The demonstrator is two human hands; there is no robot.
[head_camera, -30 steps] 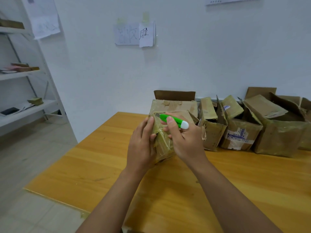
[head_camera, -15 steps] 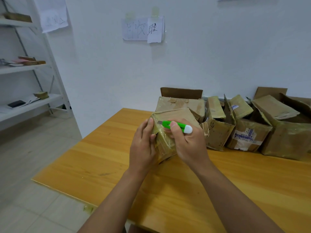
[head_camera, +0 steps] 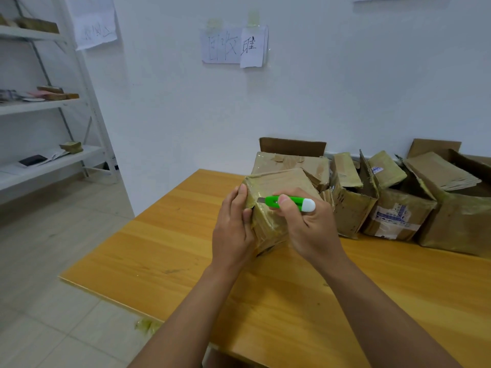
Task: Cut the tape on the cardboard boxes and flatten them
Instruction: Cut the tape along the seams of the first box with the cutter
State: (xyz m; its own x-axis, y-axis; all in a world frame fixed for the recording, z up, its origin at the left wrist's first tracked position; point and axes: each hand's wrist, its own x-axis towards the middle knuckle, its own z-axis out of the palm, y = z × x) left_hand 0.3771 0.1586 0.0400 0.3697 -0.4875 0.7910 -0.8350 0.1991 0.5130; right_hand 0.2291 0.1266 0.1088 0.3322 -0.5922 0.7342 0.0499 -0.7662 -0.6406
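Lighting: soft, even, cool; source not visible. White wall (head_camera: 345, 88) carries a bluish cast. Shadows faint and diffuse; mild sheen on counter (head_camera: 164, 248). Wide-angle distortion bows shelf unit (head_camera: 79, 83) at left edge. Focus slightly soft throughout; corners softest.

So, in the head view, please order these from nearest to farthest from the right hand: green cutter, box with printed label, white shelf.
1. Green cutter: gripped in the right hand.
2. Box with printed label: on the table, to its right.
3. White shelf: far left, off the table.
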